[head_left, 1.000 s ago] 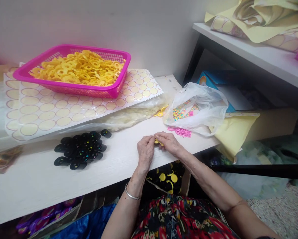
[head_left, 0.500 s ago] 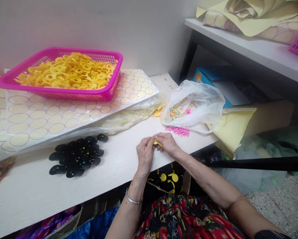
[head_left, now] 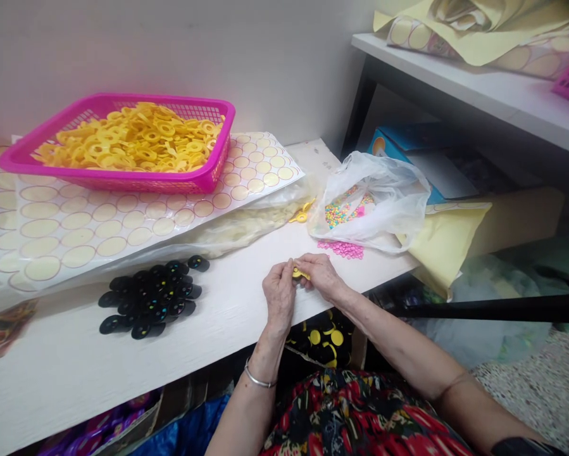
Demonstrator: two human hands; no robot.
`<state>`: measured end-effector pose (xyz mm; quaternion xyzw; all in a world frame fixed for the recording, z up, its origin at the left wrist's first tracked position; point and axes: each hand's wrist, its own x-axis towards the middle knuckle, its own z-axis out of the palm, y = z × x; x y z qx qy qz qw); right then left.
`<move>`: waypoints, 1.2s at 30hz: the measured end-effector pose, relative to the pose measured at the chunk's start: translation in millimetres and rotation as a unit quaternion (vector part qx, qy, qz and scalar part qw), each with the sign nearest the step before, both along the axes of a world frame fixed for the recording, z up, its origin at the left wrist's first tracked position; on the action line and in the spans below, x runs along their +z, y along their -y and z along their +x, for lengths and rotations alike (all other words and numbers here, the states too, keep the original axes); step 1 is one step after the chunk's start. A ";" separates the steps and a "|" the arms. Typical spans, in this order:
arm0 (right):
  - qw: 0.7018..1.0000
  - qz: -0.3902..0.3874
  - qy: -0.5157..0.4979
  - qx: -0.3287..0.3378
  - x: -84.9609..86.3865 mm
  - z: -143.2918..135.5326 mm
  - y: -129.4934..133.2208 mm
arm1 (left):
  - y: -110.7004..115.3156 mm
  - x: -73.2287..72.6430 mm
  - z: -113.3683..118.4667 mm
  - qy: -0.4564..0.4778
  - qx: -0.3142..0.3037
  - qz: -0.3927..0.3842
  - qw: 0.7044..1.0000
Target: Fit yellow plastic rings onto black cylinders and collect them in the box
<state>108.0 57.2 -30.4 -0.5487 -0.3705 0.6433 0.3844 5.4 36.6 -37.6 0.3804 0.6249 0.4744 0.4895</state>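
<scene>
My left hand (head_left: 279,292) and my right hand (head_left: 320,276) meet over the table's front edge. Pinched between their fingertips is a small yellow ring-shaped plastic piece (head_left: 297,272), with something dark showing at its centre. Fingers cover much of it, so its underside is hidden. Just beyond my hands lies a patch of small pink beads (head_left: 343,249). Behind that rests a white plastic bag (head_left: 383,190) of multicoloured beads (head_left: 338,215). A few loose yellow pieces (head_left: 302,213) lie left of the bag. Several black round pieces (head_left: 154,297) with coloured specks are grouped to my left.
A pink basket (head_left: 123,180) heaped with yellow ring pieces (head_left: 137,139) stands on sticker sheets (head_left: 94,234). Below the table edge, a box holds black and yellow pieces (head_left: 319,337). At right are a raised white shelf (head_left: 455,79), a blue box (head_left: 395,158) and a black bar (head_left: 493,308).
The view has shifted slightly, so things at left appear a little further right. Both hands keep their pinch on the yellow piece, whose dark centre shows a bit more.
</scene>
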 end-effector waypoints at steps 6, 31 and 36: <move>0.998 -0.020 -0.019 -0.052 -2.7 -2.9 4.3 | 1.6 -8.2 4.4 -0.042 0.034 0.028 0.998; 0.958 0.028 -0.278 0.065 12.9 39.5 26.4 | 13.8 24.4 -19.6 -0.157 -0.145 0.227 0.950; 0.918 0.027 -0.367 0.146 21.2 57.5 53.1 | 31.1 52.0 -12.8 -0.244 -0.203 0.363 0.876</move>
